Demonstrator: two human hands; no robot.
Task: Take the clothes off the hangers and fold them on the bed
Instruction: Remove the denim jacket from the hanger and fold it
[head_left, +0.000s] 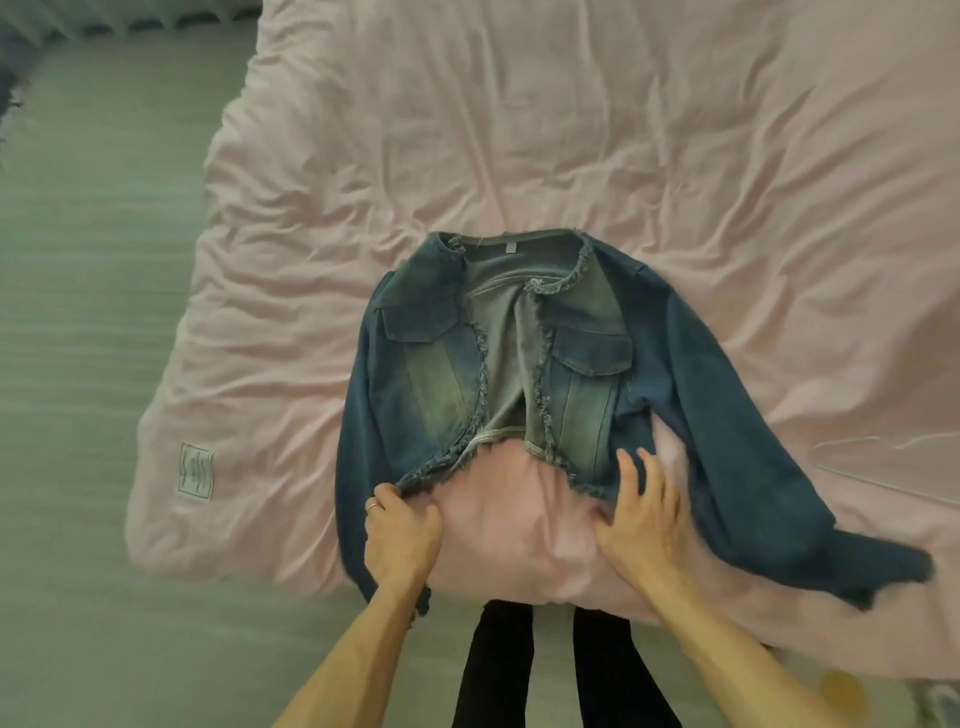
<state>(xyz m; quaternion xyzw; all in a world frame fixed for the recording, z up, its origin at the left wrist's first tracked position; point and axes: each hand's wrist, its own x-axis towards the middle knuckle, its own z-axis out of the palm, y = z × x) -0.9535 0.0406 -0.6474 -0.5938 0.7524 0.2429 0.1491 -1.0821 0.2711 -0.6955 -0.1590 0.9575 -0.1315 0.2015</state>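
Denim jacket (582, 400) lies open (frayed edges); left hand (402, 530) seemingly pinches hem.

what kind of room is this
Probably a bedroom: a crumpled pink duvet spread wide, a denim jacket laid open on it, and a clear hanger lying on the duvet beside it.

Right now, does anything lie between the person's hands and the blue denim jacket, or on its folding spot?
Nothing visible does. The left hand pinches the hem of the blue denim jacket, the right hand rests on it; it lies on the pink duvet, clear plastic hanger aside.
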